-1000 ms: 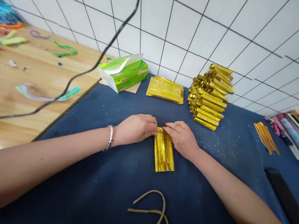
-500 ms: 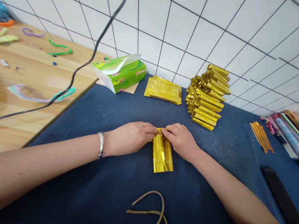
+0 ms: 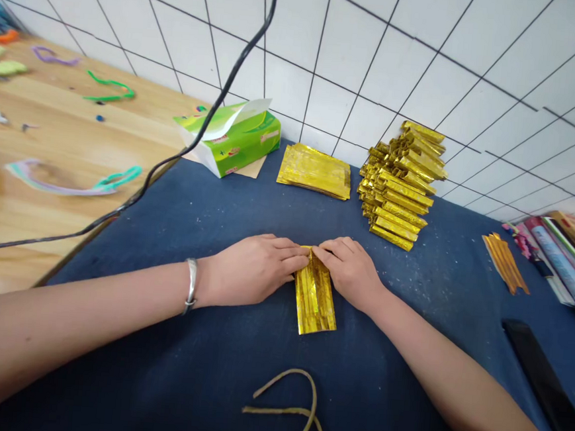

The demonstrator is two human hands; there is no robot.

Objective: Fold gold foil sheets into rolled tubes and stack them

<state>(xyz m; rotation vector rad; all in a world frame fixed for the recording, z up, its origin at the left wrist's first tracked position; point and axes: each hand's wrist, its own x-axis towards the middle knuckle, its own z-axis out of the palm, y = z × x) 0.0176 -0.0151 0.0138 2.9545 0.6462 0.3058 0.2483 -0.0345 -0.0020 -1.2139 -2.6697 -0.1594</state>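
Observation:
A sheet of gold foil paper (image 3: 316,304) lies on the dark blue tabletop, its long sides folded toward the middle. My left hand (image 3: 263,267), with a silver bangle at the wrist, presses its closed fingers on the upper left edge of the sheet. From the other side, my right hand (image 3: 350,270) grips the upper right edge between thumb and fingers. Both sets of fingertips nearly meet at the sheet's far end and hide part of it. Closer to me lies a bent tan cord (image 3: 311,403).
Behind my hands are a flat stack of gold sheets (image 3: 315,171), a pile of folded gold strips (image 3: 402,185) and a green tissue box (image 3: 244,139). Orange-gold strips (image 3: 505,262), books (image 3: 562,264) and a black case (image 3: 543,382) lie right. A black cable (image 3: 210,116) crosses at left.
My left fingers have slid slightly right and down over the sheet's left fold. The sheet's folds lie flatter. The view has shifted a little, moving the cable across the picture.

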